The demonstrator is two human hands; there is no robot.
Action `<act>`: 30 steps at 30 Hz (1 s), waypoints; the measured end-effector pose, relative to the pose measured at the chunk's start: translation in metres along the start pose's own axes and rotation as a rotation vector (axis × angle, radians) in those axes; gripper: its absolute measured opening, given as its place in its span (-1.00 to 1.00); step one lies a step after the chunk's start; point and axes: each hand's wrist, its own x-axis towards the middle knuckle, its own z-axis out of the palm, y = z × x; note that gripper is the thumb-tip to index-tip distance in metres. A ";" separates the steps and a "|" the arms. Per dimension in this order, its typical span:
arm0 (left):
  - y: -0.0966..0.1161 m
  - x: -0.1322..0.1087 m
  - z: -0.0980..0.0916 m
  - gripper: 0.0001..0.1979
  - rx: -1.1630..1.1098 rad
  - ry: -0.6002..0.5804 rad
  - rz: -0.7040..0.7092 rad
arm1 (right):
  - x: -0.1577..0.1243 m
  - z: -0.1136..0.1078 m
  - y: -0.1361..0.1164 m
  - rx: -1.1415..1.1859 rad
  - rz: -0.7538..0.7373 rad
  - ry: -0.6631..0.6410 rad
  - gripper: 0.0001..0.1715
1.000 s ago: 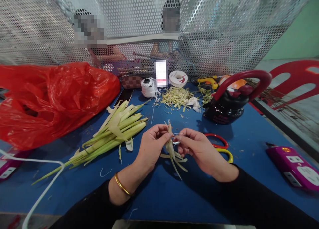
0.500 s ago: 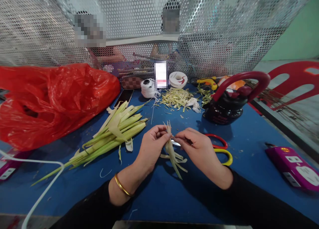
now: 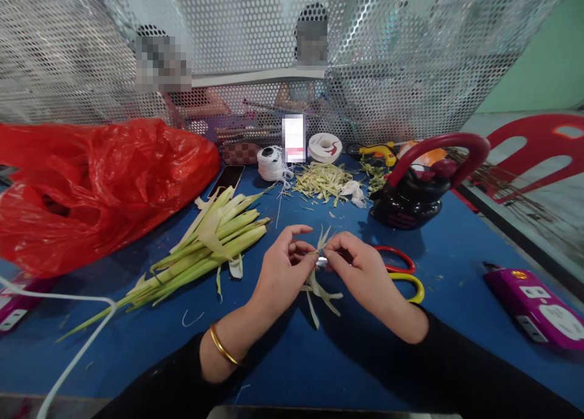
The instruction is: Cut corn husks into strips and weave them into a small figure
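Left hand and right hand meet mid-counter, with the leaf strips hanging between them just above the blue counter. Left grip: thumb and middle fingers pinched narrow on the strips, index finger lifted free. Right grip: fingertips closed tight on the same spot, with a small shiny bit there; I can't tell what it is.

Scissors lie at 3 o'clock just behind the right hand. The green leaf pile is at 10 o'clock.

Risk, as I judge it: the strips are thin and splayed, so a hard tug could tear them or slip them out of the pinch. If the shiny bit is sharp, it sits close to the left fingertips.

Versus half a second ago: the strip tips stood taller then, more of the shiny bit showed, and the left index finger was curled in. The hands are now closer together.
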 end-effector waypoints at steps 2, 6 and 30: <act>-0.002 -0.001 -0.001 -0.71 0.069 0.047 0.071 | 0.000 0.001 -0.001 0.106 0.084 -0.047 -0.78; -0.003 -0.001 -0.003 -0.88 0.218 0.055 0.168 | 0.000 0.003 -0.005 0.356 0.228 -0.106 -0.78; 0.002 0.009 -0.006 -0.83 -0.171 0.062 -0.202 | 0.010 -0.072 0.012 -0.705 -0.108 -0.088 -0.76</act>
